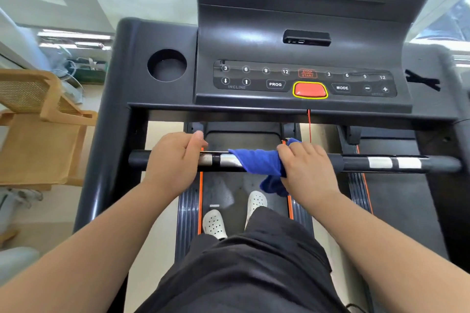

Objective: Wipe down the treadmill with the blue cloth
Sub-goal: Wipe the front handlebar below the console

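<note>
I stand on a dark grey treadmill point(157, 33), facing its console. A black front handlebar point(356, 164) with silver sensor patches runs across in front of me. The blue cloth point(256, 161) is wrapped over the middle of the bar, with a loose end hanging below. My right hand point(306, 168) grips the cloth against the bar at its right side. My left hand point(173, 160) is closed around the bare bar, left of the cloth, thumb pointing up.
The console holds a button panel point(274, 84) with a red stop button point(309, 90), a round cup holder point(166, 65) and a red safety cord point(309, 124). My white shoes point(215, 223) rest on the belt. A wicker chair point(38, 119) stands left.
</note>
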